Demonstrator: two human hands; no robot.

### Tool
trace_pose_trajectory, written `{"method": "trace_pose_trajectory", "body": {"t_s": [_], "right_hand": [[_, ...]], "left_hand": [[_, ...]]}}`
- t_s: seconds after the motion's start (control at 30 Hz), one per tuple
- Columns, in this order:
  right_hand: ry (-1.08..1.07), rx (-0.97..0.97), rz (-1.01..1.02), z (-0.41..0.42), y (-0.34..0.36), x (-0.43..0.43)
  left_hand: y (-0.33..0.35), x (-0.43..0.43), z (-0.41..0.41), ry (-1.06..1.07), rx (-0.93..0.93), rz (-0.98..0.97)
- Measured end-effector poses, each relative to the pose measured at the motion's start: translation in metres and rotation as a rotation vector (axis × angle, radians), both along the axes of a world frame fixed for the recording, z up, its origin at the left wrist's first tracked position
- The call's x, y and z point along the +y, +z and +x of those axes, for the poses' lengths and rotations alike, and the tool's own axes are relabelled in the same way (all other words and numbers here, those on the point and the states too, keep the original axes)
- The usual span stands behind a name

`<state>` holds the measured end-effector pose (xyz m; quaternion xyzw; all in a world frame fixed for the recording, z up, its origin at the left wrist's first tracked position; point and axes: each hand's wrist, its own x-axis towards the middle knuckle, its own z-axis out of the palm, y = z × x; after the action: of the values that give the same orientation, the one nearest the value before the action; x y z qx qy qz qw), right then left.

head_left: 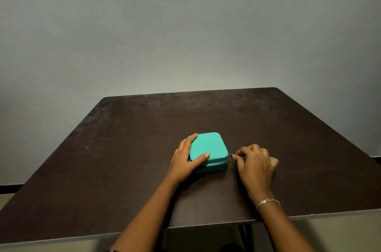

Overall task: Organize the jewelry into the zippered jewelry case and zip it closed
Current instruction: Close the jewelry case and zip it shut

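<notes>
A square teal zippered jewelry case [210, 146] lies flat on the dark table [127, 148] with its lid down. My left hand [185, 160] clasps the case's left side, fingers over the far left corner and thumb on the lid's front edge. My right hand [254, 162] sits just right of the case, thumb and forefinger pinched on the small metal zipper pull [232, 155] at the case's front right corner. No loose jewelry shows on the table; the case's inside is hidden.
A plain grey wall stands behind the table. A chain bracelet [267, 203] is on my right wrist. The table's near edge [206, 226] runs under my forearms, with a dark table leg below it.
</notes>
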<state>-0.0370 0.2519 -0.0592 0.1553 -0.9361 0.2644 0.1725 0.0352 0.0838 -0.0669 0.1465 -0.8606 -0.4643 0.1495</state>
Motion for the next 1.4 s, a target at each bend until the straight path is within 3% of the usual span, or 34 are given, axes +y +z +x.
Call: {"method": "trace_pose_trajectory", "body": {"t_s": [0.57,0.8,1.1,1.4], "right_hand": [[0.085,-0.013,0.058,-0.054,0.013,-0.037],[0.255,-0.153,-0.044,-0.068,0.014,-0.047],[0.416,-0.182,0.059,-0.076,0.022,-0.057],[0.324,-0.579,-0.673,-0.039,0.002,-0.048]], "left_hand": [[-0.001,0.000,-0.001,0.012,0.012,-0.011],[0.003,0.000,0.001,0.030,-0.051,0.019],[0.005,0.001,0.001,0.024,-0.076,0.022],[0.004,0.006,0.002,0.124,0.054,0.063]]}}
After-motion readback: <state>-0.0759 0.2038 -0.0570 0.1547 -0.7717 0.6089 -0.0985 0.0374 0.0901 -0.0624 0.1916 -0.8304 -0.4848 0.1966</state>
